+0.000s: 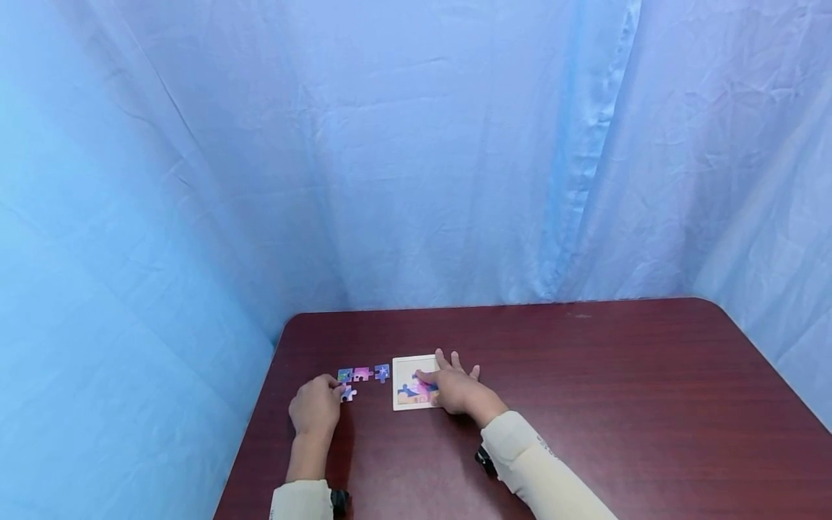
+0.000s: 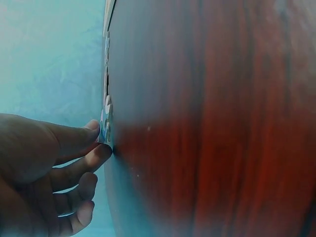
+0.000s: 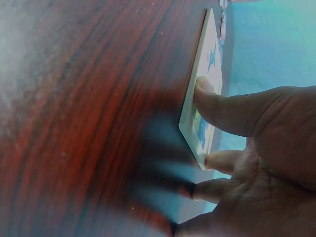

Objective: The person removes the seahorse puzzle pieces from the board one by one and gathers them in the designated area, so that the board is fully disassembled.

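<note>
At lower left of the frame, the left hand (image 1: pixel 315 406) pinches a puzzle piece (image 1: pixel 348 394); lift by its edges, the right hand (image 1: pixel 457 390), fingers outstretched, steadying the tray (image 1: pixel 406 370).

Curtained-off work area, pale blue cloth drapes (image 1: pixel 422 159) on three sides, dark red wood-grain table (image 1: pixel 637 390)

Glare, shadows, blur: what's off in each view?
Head: pale blue fabric curtain brightest at left, small multicoloured jigsaw pieces too tiny for fine detail. Left wrist: pieces nearly edge-on, detail soft; bluish sheen on the glossy reddish-brown wooden table. Right wrist: pale glare upper left, soft dark patches beside the bare right hand.
</note>
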Demonstrator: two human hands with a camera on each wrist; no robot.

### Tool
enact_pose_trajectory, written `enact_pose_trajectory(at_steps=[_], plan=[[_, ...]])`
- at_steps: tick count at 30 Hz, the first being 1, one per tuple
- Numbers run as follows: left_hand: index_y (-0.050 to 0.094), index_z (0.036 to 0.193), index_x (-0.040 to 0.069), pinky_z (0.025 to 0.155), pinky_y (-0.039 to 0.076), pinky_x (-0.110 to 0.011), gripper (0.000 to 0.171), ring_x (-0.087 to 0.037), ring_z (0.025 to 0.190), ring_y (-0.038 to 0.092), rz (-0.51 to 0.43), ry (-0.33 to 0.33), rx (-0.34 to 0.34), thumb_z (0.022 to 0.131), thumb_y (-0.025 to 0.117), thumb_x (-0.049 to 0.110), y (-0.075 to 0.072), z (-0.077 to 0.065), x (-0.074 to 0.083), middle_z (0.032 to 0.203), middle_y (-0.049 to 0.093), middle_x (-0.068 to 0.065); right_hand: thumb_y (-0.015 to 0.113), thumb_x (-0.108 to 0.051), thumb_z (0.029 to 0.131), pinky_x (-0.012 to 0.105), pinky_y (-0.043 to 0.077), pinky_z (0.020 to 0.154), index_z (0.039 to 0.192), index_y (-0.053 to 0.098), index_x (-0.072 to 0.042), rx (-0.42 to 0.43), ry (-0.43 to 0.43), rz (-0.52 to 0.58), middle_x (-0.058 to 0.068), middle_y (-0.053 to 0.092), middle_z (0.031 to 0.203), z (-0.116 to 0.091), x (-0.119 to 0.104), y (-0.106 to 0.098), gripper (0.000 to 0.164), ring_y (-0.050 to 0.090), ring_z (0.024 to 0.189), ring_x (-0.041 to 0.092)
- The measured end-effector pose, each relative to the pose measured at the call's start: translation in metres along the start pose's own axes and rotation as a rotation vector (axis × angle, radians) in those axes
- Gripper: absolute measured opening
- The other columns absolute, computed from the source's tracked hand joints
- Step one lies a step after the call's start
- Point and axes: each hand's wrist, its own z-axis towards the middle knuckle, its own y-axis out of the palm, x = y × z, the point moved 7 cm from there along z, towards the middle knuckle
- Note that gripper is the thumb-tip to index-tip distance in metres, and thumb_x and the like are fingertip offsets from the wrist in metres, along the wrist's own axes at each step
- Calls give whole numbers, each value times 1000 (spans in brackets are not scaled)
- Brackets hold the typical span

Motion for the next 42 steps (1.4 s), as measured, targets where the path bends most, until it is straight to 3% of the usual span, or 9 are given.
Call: enact_pose_trajectory(at_steps=[7,18,23,28,32,42], plan=[[79,105,3,76,58,-56,18,-36,86,73,40,32,15,96,78,17,0,-1,4,99,78,-18,70,-10,98,85,8,119,154,56,-31,4,-5,0,22,12,177,1,-1,0,61,7,164,50],[79,102,3,77,57,-57,14,-38,89,72,52,25,23,95,78,15,-1,-4,9,95,77,-16,72,-9,97,86,11,118,154,56,-28,18,-1,2,22,16,176,-1,-2,-2,63,12,163,51],[80,102,5,74,58,-55,14,-36,88,73,26,76,35,94,79,17,-7,-8,26,92,75,-14,75,-8,95,85,10,119,158,51,-20,21,16,12,20,19,177,1,0,-3,68,12,164,48],[80,104,9,72,59,-46,15,-22,83,71,-94,125,-3,94,80,20,-3,-13,45,91,76,-5,77,-8,94,84,11,119,157,50,-11,22,16,2,19,20,177,2,1,-3,69,12,164,47],[80,102,12,70,56,-39,14,-13,78,66,-146,154,-47,94,80,23,4,-17,60,88,76,-1,76,-9,94,84,10,120,157,50,-11,16,11,3,18,19,177,2,2,-1,68,11,165,46],[80,94,13,65,52,-34,6,-11,72,65,-179,280,-83,90,81,17,21,-28,94,80,73,2,74,-12,96,84,11,119,158,50,-11,12,10,-1,18,17,177,2,4,0,66,10,164,47]])
